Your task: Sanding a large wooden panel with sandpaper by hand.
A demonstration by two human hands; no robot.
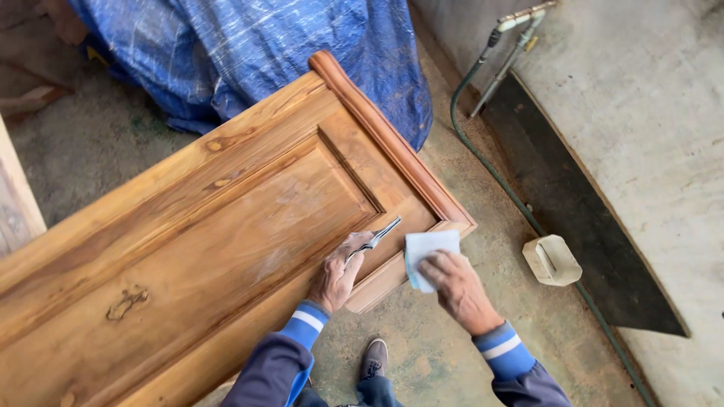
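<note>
Wooden door panel lies flat, left hand gripping a metal blade on it, right hand holding white paper

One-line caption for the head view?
Left hand holds a metal tool on a wooden panel; right hand presses white paper.

Wooden panel cut off left; paper partly under fingers
</note>
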